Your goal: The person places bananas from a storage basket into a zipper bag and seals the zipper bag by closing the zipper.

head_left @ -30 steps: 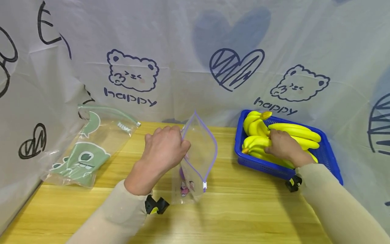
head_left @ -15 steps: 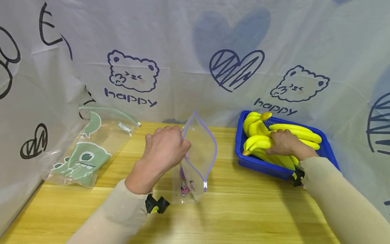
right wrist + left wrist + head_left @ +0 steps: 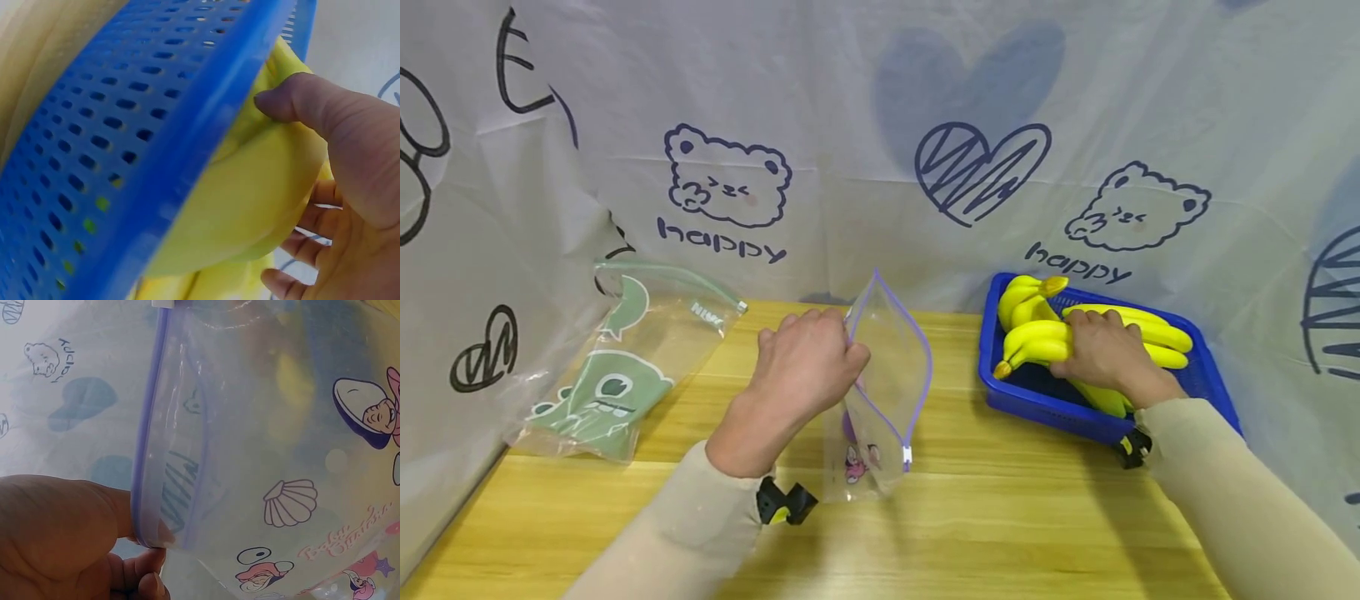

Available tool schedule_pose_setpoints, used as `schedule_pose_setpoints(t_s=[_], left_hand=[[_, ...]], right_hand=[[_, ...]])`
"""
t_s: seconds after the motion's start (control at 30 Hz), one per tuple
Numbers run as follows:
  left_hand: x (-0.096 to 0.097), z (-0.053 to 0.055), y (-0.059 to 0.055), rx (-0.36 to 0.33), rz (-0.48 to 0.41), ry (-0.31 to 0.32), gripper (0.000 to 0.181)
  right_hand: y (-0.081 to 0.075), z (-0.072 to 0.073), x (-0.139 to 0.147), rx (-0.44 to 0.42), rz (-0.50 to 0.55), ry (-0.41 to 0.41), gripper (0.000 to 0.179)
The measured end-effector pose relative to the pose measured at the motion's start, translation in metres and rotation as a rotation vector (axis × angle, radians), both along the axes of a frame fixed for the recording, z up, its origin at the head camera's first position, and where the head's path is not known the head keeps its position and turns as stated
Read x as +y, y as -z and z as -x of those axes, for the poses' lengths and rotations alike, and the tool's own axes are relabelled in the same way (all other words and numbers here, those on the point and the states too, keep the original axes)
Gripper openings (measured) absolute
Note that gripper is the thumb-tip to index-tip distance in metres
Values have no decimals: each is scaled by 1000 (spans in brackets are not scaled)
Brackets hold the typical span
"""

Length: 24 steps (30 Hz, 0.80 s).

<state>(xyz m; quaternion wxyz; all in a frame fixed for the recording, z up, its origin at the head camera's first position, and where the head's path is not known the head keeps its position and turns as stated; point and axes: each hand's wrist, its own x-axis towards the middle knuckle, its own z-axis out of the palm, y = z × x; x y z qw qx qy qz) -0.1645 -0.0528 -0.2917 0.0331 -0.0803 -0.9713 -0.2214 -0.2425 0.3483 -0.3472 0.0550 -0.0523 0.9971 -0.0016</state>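
Near the middle of the table my left hand (image 3: 801, 362) pinches the purple-edged rim of a clear slider zip bag (image 3: 891, 367), whose mouth gapes wide. In the left wrist view, thumb and finger meet on the purple zip (image 3: 150, 425), and a shell and cartoon figures are printed on the film. My right hand (image 3: 1108, 350) grips a bunch of yellow bananas (image 3: 1037, 342) at the blue basket (image 3: 1045, 412). Seen from the right wrist, the thumb lies along the near side of the bananas (image 3: 250, 181) with the other fingers round the far side.
More bananas (image 3: 1026, 300) lie in the basket, behind and beside the gripped bunch. At the left rests another clear zip bag (image 3: 617, 392) with a green zip and a green monster print. A printed white cloth (image 3: 850, 125) hangs behind the wooden table (image 3: 970, 525).
The right hand has taken hold of the front bunch of bananas and lifted it slightly, so more of the basket's inside shows beneath. The left hand keeps its place on the bag.
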Motion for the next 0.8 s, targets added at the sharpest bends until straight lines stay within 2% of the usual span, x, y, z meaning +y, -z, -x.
schedule_pose_setpoints(t_s=[0.23, 0.43, 0.6, 0.8], left_hand=[[-6, -1, 0, -13, -26, -10, 19], [-6, -1, 0, -15, -35, -14, 18], [-2, 0, 1, -7, -35, -16, 19], [1, 1, 1, 22, -25, -24, 20]], right_hand=[[-10, -6, -9, 99, -103, 0, 88], [-25, -12, -12, 123, -121, 7, 86], [-46, -19, -17, 139, -90, 27, 79], [-77, -33, -39, 167, -38, 20, 66]])
